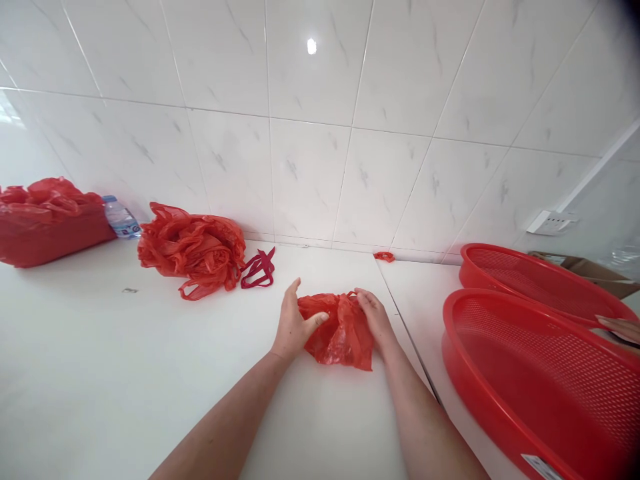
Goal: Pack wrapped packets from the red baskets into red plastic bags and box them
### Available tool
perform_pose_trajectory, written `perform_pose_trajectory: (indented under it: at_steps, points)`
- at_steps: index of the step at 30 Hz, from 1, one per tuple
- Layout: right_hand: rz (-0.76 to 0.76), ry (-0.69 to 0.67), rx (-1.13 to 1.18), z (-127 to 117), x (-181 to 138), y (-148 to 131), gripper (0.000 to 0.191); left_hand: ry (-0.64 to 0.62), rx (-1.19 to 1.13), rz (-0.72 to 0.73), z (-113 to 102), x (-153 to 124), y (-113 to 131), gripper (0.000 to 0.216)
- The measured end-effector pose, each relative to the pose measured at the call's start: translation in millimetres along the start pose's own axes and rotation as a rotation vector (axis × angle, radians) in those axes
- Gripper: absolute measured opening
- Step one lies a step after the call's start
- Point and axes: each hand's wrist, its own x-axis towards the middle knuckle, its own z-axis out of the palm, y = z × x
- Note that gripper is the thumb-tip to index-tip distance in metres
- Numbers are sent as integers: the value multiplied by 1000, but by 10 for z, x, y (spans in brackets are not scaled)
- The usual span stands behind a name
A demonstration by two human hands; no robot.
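A crumpled red plastic bag (pixel 341 337) lies on the white table between my two hands. My left hand (pixel 296 325) is at the bag's left side, fingers pointing up and apart from the thumb, which rests over the bag's upper left part. My right hand (pixel 374 316) has its fingers closed on the bag's gathered upper right edge, near a thin loop. The lower edge of the bag spreads loosely toward me. The tips of my right fingers are partly hidden by the plastic.
On the left are a heap of red bags (pixel 193 248), a dark red strap (pixel 259 269), a water bottle (pixel 121 217) and a bag-covered bundle (pixel 55 230). Red perforated baskets (pixel 467 360) stand right, another person's hand (pixel 620 328) beside them. A tiled wall (pixel 310 180) rises behind.
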Motion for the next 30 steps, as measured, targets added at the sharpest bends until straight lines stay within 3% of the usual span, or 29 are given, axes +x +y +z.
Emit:
perform_pose_trajectory:
  at_steps: [4, 8, 12, 19, 23, 26, 30]
  points:
    - [-54, -174, -177, 246, -160, -40, 36, -227, -34, 1, 86, -88, 30, 106]
    - [-63, -254, -211, 415, -237, -51, 41, -275, 13, -25, 83, -112, 59, 94]
    - [-108, -183, -280, 387, -188, -43, 41, -239, 113, -18, 63, -83, 37, 59]
    - [-62, -119, -62, 298, -144, 1, 39, -141, 155, 47, 9, -34, 52, 37]
    - [-9, -42, 6, 247, -104, 27, 45, 52, 123, -13, -116, 29, 34, 33]
    - [-8, -73, -33, 228, -114, 11, 44, 159, 133, 4, -192, 70, 3, 33]
    - [-40, -137, -90, 240, -165, -20, 42, 150, 177, 133, -162, 45, 32, 36]
